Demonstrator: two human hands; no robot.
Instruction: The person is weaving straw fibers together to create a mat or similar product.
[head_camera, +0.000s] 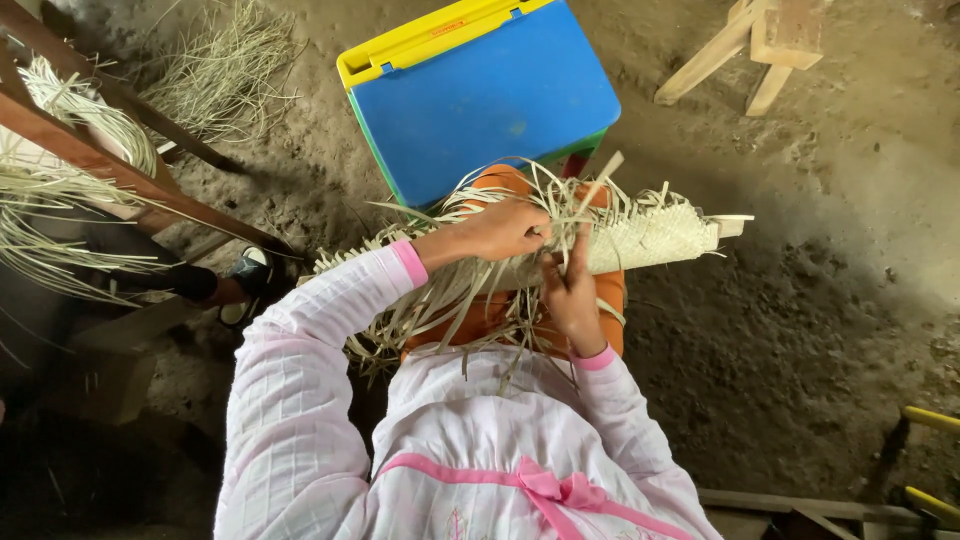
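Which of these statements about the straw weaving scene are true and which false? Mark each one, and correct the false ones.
1. Both hands work on a piece of woven straw. True: the left hand and the right hand are on the woven straw piece.
2. The plastic case beyond the hands is red. False: the plastic case is blue with a yellow edge.
3. The ground is bare earth. True: the earth floor is brown dirt.
4. The sleeves are dark green. False: the sleeves are pale pink.
5. Loose straw lies at upper left. True: a straw bundle lies there.
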